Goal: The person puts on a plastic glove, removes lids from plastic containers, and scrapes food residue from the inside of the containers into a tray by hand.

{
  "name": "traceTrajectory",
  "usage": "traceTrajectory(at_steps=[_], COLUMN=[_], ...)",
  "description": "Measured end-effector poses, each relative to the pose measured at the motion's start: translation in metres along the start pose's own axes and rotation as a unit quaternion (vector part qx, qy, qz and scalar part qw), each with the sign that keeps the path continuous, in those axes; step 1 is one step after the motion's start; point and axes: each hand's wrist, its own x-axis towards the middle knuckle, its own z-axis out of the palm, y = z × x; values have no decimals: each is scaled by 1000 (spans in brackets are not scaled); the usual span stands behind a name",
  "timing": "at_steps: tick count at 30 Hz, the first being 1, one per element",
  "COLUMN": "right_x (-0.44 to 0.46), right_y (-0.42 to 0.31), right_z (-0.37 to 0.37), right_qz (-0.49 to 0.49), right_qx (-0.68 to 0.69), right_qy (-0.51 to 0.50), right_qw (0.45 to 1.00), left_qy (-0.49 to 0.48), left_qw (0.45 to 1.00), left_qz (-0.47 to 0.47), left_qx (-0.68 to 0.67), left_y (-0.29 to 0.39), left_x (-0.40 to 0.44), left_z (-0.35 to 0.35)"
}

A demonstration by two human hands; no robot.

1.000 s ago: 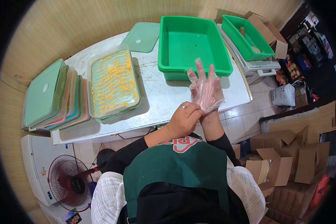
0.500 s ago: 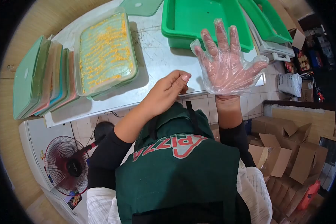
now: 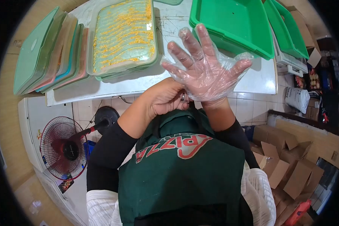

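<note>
My right hand [image 3: 207, 67] wears a clear plastic glove [image 3: 211, 84] and is held palm up, its fingers spread wide with nothing in them. Close beside its wrist is my bare left hand [image 3: 165, 100], fingers curled in at the glove's cuff and a ring on one finger. Its fingertips are partly hidden behind the right hand, so I cannot see what they pinch, if anything. Beyond the hands, a light green plastic container [image 3: 158, 52] holds yellow-orange shreds in wavy rows. Past the gloved fingers stands a bright green tub [image 3: 229, 41].
At the table's left, several lidded containers [image 3: 45, 49] lean in a row. Another green bin [image 3: 290, 34] sits at the far right of the white table [image 3: 116, 88]. Below are a red fan [image 3: 66, 148] on the left and open cardboard boxes [image 3: 286, 162] on the right.
My left hand has turned and come up against the right wrist. The gloved right hand has shifted left, fingers still spread. The view has tilted, so the table things sit higher.
</note>
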Motion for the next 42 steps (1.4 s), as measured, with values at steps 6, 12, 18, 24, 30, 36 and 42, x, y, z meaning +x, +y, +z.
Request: traceTrajectory(at_steps=[6, 12, 18, 24, 30, 36, 42], right_x=[11, 13, -21, -71, -91, -81, -73], right_y=[12, 7, -33, 1, 23, 10, 8], right_z=[-1, -9, -3, -5, -43, -61, -52], right_qz=[46, 71, 151, 299, 171, 197, 182], right_qx=[34, 48, -201, -682, -874, -880, -864], right_qy=[-34, -70, 58, 60, -36, -7, 17], right_qw=[998, 994, 966, 665, 454, 433, 470], left_qy=[48, 80, 145, 268, 292, 314, 315], left_qw=[996, 867, 655, 665, 658, 662, 645], left_qz=[13, 99, 210, 255, 290, 332, 330], left_qx=[71, 481, 712, 649, 631, 595, 613], left_y=[1, -22, -47, -37, -39, -43, -40], left_x=[-14, -20, -33, -57, -60, -47, -51], left_z=[5, -30, -80, -84, -82, -78, -70])
